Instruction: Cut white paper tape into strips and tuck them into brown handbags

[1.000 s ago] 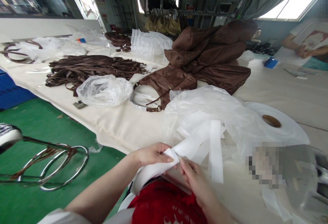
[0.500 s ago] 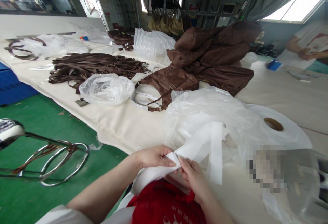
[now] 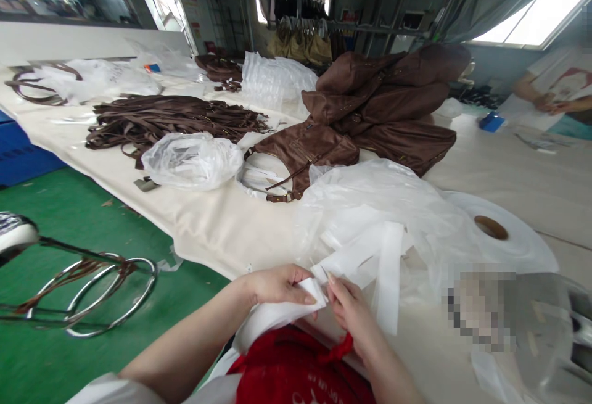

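Observation:
In my left hand (image 3: 287,285) the folded end of a white strip (image 3: 272,321) is gripped between thumb and fingers; the strip runs back over my lap. Just right of that end, my right hand (image 3: 349,305) is closed in a pinch. What its fingertips hold, if anything, is too small to make out. Beyond both hands, more white strips (image 3: 389,268) lie on the table over a clear plastic bag (image 3: 383,191). A brown handbag (image 3: 319,145) with a white-wrapped handle lies farther back.
Brown bags (image 3: 393,102) are piled behind, beside a heap of brown straps (image 3: 171,120). A bundle of plastic (image 3: 194,160) lies left of centre, a large white roll (image 3: 522,237) to the right. A stool (image 3: 111,293) stands on the green floor; another person (image 3: 555,95) is at far right.
My right hand has drawn slightly away to the right from the strip's folded end. The left hand keeps its grip, and a gap now shows between the fingertips.

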Demonstrator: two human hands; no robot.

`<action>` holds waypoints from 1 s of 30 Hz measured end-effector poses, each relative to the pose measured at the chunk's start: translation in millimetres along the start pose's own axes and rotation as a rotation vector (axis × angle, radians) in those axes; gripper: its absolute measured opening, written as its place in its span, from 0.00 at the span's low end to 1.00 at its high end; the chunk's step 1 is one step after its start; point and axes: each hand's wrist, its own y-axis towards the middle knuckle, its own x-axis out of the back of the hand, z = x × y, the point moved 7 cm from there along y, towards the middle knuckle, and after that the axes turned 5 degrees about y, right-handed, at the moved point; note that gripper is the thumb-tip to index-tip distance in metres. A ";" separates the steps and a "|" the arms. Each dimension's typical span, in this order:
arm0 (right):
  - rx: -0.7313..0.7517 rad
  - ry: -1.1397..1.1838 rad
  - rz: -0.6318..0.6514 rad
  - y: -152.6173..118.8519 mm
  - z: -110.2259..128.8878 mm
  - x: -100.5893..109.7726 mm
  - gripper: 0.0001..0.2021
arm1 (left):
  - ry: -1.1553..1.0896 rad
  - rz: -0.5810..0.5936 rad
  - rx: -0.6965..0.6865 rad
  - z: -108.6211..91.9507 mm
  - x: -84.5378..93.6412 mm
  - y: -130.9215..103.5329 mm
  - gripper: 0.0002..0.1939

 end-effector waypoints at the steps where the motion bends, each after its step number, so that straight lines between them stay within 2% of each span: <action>1: 0.020 0.021 -0.035 0.8 5.1 4.8 0.28 | -0.012 0.003 -0.005 0.4 -0.4 -0.3 0.21; 3: 0.071 0.073 -0.122 1.5 16.3 15.7 0.28 | -0.022 0.007 -0.020 -0.7 -0.5 -1.6 0.21; 5: 0.086 0.060 -0.145 -0.5 23.8 20.2 0.28 | -0.013 -0.012 -0.044 -4.3 1.5 -4.0 0.21; 8: 0.084 -0.121 -0.027 -13.5 28.0 10.9 0.27 | 0.013 -0.084 -0.074 -11.4 6.9 -10.0 0.22; 13: 0.327 -0.438 0.034 -52.6 40.8 -5.7 0.21 | 0.008 -0.187 -0.127 -25.6 11.8 -24.9 0.22; 15: 0.379 -0.517 0.056 -61.5 41.6 -11.7 0.20 | 0.001 -0.206 -0.139 -30.6 11.2 -30.1 0.21; 25: 0.453 -0.639 0.120 -64.6 38.6 -27.4 0.18 | -0.039 -0.186 -0.200 -36.0 6.2 -39.3 0.14; 30: 0.481 -0.658 0.115 -66.4 36.3 -34.1 0.19 | -0.014 -0.162 -0.204 -32.7 5.5 -44.6 0.16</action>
